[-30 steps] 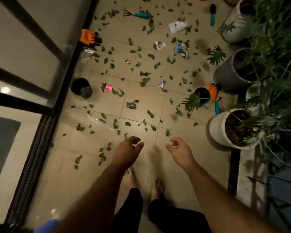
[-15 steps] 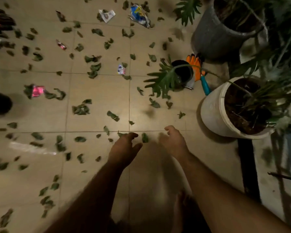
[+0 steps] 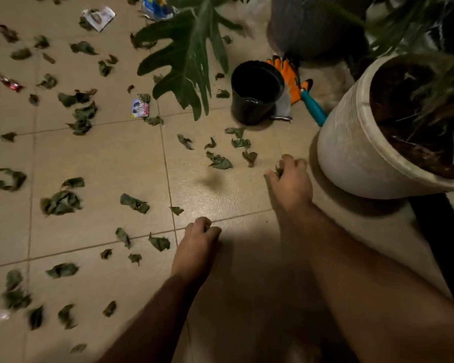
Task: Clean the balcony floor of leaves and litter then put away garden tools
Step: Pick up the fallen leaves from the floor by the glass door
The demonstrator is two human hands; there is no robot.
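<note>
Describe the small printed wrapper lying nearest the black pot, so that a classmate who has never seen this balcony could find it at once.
Start at the empty black pot beside the orange glove. Go left, under the big split leaf, to the tile seam. The small wrapper lies there, white and blue with red lettering, flat and glossy among crumpled green leaves.

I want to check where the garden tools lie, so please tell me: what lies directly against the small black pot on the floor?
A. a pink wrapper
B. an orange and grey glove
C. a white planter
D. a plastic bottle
B: the orange and grey glove lies against the far right side of the small black pot, with a teal-handled tool beside it.
</note>
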